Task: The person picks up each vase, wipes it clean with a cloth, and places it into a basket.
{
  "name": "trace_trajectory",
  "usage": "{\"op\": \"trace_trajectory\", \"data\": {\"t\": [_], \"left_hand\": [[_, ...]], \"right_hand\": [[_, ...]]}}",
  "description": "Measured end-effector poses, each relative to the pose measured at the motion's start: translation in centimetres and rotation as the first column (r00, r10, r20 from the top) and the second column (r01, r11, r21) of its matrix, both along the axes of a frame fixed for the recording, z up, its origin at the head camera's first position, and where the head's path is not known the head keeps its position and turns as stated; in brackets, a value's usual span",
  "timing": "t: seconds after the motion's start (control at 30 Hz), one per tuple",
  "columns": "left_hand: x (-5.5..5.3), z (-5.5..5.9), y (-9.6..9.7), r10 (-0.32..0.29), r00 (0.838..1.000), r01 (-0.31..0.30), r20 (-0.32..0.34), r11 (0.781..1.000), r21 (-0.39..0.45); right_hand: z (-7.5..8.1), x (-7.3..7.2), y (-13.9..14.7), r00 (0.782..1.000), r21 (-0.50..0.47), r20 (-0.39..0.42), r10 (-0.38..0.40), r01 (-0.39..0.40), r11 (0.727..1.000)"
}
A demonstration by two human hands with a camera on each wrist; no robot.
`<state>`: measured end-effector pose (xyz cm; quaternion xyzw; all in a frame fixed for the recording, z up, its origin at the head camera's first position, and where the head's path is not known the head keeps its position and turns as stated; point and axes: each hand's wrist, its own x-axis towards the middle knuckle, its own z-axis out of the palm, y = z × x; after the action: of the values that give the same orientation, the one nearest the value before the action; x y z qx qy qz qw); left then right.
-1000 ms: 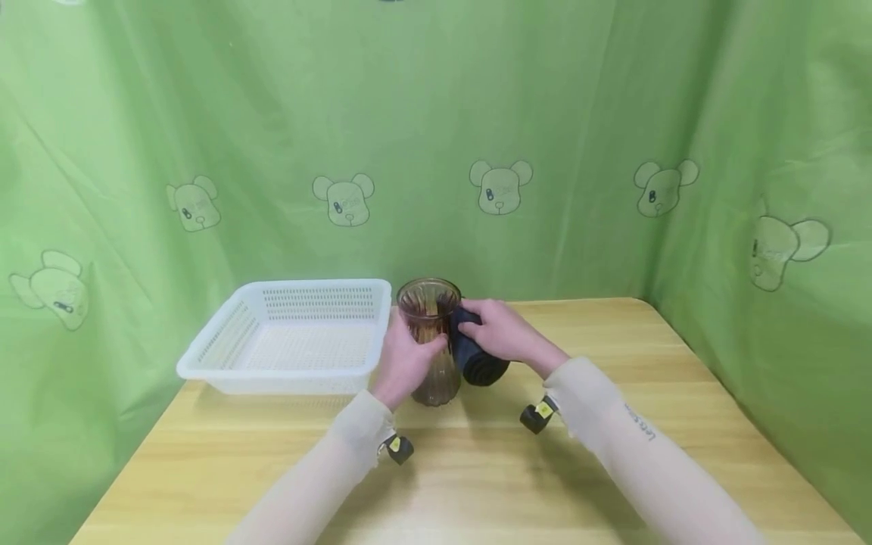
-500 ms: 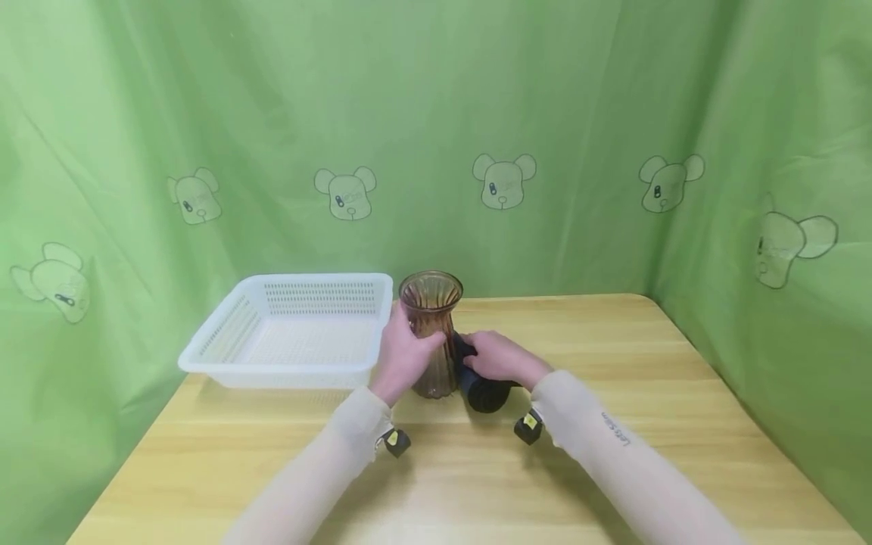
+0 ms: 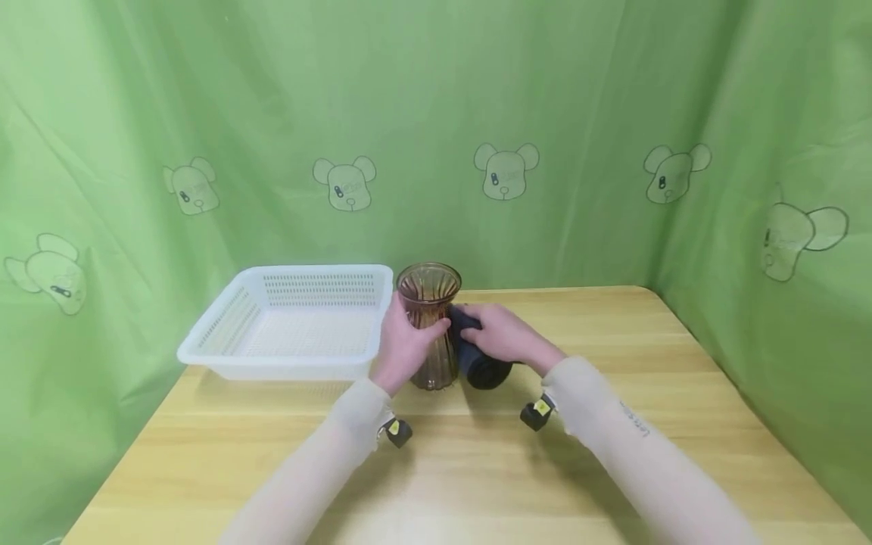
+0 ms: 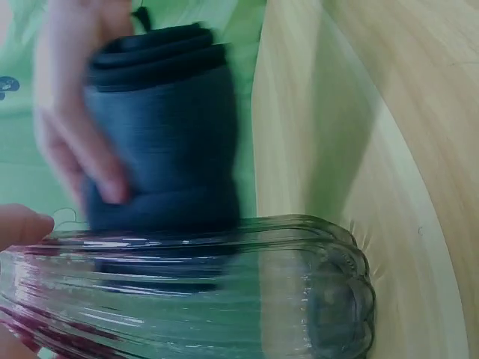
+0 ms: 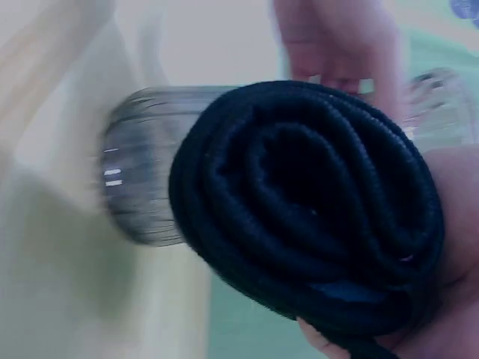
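Observation:
A ribbed, amber-tinted glass vase [image 3: 434,356] stands upright mid-table, its flared mouth up. My left hand [image 3: 402,341] grips its upper body from the left, thumb across the front. Against the vase's right side lies a dark rolled cloth [image 3: 485,363], held by my right hand [image 3: 500,331] from above with fingers and thumb around it. In the left wrist view the rolled cloth [image 4: 165,142] meets the glass side of the vase [image 4: 187,292]. From the right wrist the cloth's spiral end [image 5: 307,202] covers much of the vase [image 5: 150,164].
A white perforated plastic basket [image 3: 300,371] sits on the left of the wooden table [image 3: 477,469], close to my left hand. Green curtains [image 3: 422,91] with bear faces hang behind and at both sides. The table's back edge runs just behind the vase.
My right hand and the rolled cloth went down along the vase's right side, then came back up. The left hand keeps its grip on the vase. The head view has tilted slightly.

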<state>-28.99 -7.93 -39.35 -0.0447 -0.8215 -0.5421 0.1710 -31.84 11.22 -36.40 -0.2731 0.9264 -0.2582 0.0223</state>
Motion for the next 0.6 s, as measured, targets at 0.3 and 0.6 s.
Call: {"op": "trace_trajectory", "data": {"t": [0.3,0.6], "left_hand": [[-0.1,0.8,-0.1,0.000,0.999,-0.001,-0.033,0.999,-0.048],[0.2,0.5,0.1,-0.025,0.999,0.024,0.022,1.000,0.010]], "right_hand": [[2.8,0.1,-0.2,0.998,0.022,-0.068,-0.012,0.014,1.000],[-2.5,-0.7,-0.5,0.999,0.138,0.038,-0.003,-0.002,0.990]]}}
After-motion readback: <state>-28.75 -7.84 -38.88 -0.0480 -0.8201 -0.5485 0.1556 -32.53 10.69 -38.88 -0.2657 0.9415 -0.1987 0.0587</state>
